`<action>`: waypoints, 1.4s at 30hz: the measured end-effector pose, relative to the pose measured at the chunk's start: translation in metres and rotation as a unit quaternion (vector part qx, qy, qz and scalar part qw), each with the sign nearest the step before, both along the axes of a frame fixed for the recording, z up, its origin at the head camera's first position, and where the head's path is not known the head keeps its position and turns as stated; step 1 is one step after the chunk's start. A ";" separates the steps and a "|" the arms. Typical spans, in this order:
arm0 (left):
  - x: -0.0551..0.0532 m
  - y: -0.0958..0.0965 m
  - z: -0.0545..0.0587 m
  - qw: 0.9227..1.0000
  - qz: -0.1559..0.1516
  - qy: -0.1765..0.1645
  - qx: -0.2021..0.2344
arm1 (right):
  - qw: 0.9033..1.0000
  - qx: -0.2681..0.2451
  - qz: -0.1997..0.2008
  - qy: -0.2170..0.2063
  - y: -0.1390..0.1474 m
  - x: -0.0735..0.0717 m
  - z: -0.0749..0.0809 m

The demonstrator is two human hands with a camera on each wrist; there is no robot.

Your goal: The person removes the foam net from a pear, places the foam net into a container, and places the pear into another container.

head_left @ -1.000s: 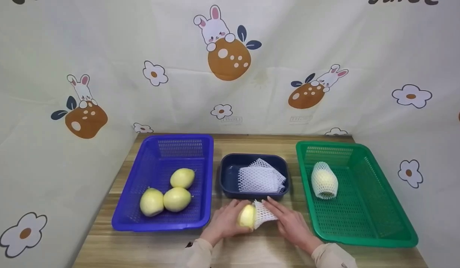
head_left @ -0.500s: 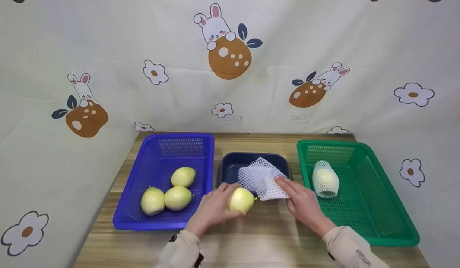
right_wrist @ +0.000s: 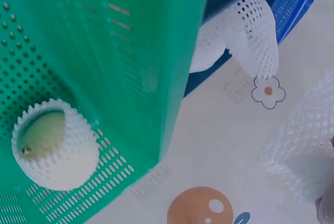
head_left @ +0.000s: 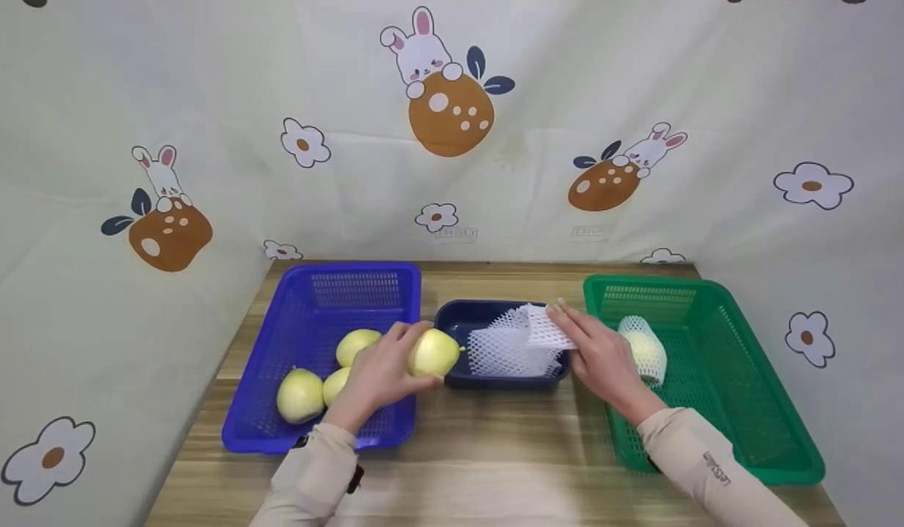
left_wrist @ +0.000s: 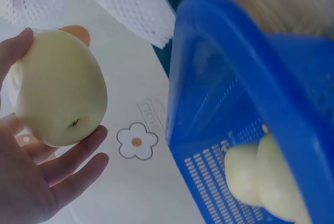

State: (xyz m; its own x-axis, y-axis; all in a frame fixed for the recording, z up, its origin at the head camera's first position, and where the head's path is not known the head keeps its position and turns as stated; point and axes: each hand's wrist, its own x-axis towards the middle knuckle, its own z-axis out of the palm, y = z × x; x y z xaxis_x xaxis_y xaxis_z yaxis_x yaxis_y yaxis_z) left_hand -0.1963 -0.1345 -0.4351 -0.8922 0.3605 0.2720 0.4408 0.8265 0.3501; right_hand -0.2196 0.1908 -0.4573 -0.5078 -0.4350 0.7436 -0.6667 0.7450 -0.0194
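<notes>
A yellow-green pear [head_left: 433, 353] is gripped between the thumb and fingers of my left hand [head_left: 382, 369], above the right rim of the blue basket. In the left wrist view the same pear [left_wrist: 62, 88] shows its blossom end, with the lower fingers spread beneath it. My right hand [head_left: 602, 359] pinches a white foam net sleeve [head_left: 545, 327] over the dark blue tray [head_left: 459, 315]. More foam net sleeves [head_left: 503, 357] lie in that tray. The right wrist view catches the held foam net sleeve [right_wrist: 308, 140] at its right edge, with only a bit of hand showing.
Several loose pears [head_left: 300, 395] lie in the blue basket [head_left: 236, 439] on the left, partly hidden by my left arm. On the right, a green basket [head_left: 781, 476] contains one pear in a foam net sleeve [head_left: 645, 351]. A patterned cloth [head_left: 525, 197] hangs behind the wooden table [head_left: 495, 468].
The pear and the foam net sleeve have come apart. My left hand has moved left and up with the pear; my right hand has lifted the sleeve up over the tray.
</notes>
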 end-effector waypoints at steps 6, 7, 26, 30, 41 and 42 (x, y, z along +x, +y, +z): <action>-0.015 -0.015 0.005 1.000 0.026 0.000 -0.010 | 1.000 0.008 -0.024 -0.013 0.000 -0.014 0.009; -0.017 -0.018 0.006 0.999 0.033 -0.004 -0.013 | 0.999 0.009 -0.029 -0.014 0.000 -0.017 0.010; -0.063 -0.078 -0.007 0.987 0.110 -0.111 -0.027 | 0.997 0.014 -0.075 -0.028 -0.018 -0.056 0.009; -0.068 -0.088 -0.012 0.984 0.122 -0.129 -0.029 | 0.996 0.021 -0.080 -0.037 -0.024 -0.061 0.005; -0.071 -0.114 -0.027 0.970 0.147 -0.186 -0.052 | 0.992 0.060 -0.090 -0.063 -0.039 -0.068 -0.013; -0.071 -0.115 -0.027 0.969 0.145 -0.193 -0.057 | 0.992 0.064 -0.090 -0.065 -0.040 -0.068 -0.015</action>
State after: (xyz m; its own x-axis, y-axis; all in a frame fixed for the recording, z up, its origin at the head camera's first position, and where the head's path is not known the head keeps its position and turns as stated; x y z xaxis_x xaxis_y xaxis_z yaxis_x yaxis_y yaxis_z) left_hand -0.2670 -0.2499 -0.4626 -0.9878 0.0866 -0.1297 0.0377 0.9394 0.3408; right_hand -0.2874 0.1507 -0.4726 -0.6731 -0.4159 0.6115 -0.5211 0.8534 0.0067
